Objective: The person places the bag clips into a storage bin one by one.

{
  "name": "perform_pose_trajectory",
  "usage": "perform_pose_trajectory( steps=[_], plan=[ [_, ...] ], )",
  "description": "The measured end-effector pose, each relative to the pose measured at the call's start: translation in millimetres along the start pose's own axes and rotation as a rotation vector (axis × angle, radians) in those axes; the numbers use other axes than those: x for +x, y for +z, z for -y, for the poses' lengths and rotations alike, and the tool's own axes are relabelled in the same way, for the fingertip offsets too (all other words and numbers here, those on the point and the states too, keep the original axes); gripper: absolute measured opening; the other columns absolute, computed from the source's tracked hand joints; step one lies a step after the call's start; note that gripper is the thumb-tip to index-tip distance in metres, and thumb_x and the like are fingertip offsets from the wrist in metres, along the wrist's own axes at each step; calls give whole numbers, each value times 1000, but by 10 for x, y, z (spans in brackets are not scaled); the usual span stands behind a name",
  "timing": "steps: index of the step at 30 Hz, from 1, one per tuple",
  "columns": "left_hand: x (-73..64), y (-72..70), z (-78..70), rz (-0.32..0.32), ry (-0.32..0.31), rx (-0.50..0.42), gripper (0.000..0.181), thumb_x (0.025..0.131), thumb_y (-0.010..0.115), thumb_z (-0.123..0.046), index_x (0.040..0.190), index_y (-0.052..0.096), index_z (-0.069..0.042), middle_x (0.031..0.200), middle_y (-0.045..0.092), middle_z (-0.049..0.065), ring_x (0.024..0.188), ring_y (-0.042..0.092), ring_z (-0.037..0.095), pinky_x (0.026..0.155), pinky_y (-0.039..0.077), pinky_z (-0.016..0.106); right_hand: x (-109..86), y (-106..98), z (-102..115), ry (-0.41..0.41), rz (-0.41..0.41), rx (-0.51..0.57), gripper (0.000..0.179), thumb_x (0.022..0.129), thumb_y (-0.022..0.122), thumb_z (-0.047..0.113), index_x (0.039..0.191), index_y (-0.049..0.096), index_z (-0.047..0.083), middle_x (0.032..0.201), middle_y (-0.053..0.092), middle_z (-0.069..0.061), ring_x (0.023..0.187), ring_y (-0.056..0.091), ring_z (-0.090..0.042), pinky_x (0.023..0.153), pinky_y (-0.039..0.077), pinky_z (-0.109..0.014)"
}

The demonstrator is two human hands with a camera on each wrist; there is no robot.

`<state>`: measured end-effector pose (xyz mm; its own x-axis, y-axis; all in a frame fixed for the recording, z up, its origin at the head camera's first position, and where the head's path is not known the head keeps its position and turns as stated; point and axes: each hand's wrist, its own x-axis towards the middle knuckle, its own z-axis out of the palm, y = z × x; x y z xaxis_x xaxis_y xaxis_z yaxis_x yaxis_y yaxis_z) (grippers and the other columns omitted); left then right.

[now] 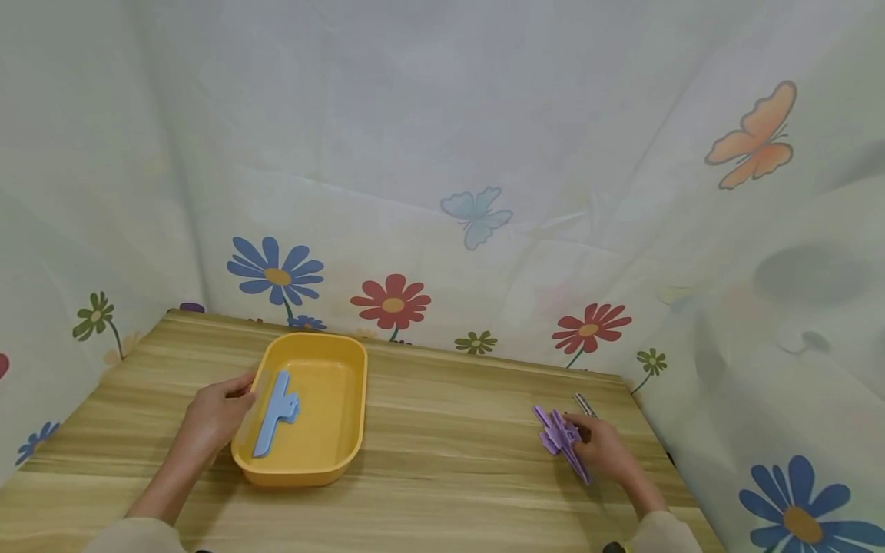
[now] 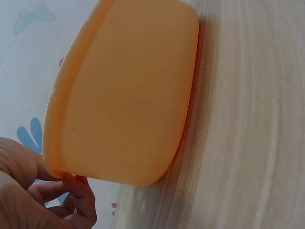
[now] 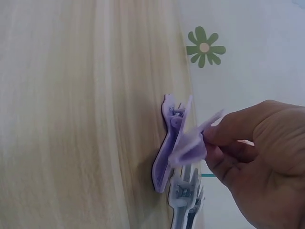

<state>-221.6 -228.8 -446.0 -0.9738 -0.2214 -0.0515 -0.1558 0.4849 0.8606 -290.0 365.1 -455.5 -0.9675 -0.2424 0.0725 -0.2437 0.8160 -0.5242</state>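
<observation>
My left hand (image 1: 216,415) pinches the rim of a yellow plastic tray (image 1: 325,418) at its left side. The left wrist view shows the thumb and curled fingers at one corner of that rim. Inside the tray lies a light blue bag clip (image 1: 275,409). On the right, my right hand (image 1: 603,447) pinches a purple clip (image 3: 193,147) between thumb and fingers. Right beside it, a second purple clip (image 3: 164,155) rests on the table, overlapped by the held one in the right wrist view.
Grey clips (image 3: 183,193) lie close by my right hand, near the table's edge. The wood-grain table (image 1: 442,445) is bordered by a pale curtain (image 1: 387,177) printed with flowers and butterflies at the back and both sides.
</observation>
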Motion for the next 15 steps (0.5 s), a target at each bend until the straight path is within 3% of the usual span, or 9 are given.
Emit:
perform_pose_trajectory(
  steps=[3,9,15],
  plan=[
    [-5,2,-5,-1,1,-2,50,97,46,-25,139,39,1,128,48,24,110,41,35,87,39,46,-10,-20,8,28,13,51,48,77,62,-7,125,56,0,121,58,-15,107,54,-25,81,50,-35],
    [-2,-5,-2,5,-4,1,51,97,45,-25,140,37,0,130,46,25,111,40,35,88,39,48,-20,-66,35,21,62,139,47,81,62,-4,127,53,-4,119,58,-18,101,55,-26,78,50,-30],
    [8,-9,7,10,-2,1,51,97,45,-25,140,36,1,131,45,26,111,40,35,89,38,49,-26,-103,57,31,60,206,48,83,67,2,128,53,-2,125,55,-19,105,55,-27,78,50,-28]
  ],
)
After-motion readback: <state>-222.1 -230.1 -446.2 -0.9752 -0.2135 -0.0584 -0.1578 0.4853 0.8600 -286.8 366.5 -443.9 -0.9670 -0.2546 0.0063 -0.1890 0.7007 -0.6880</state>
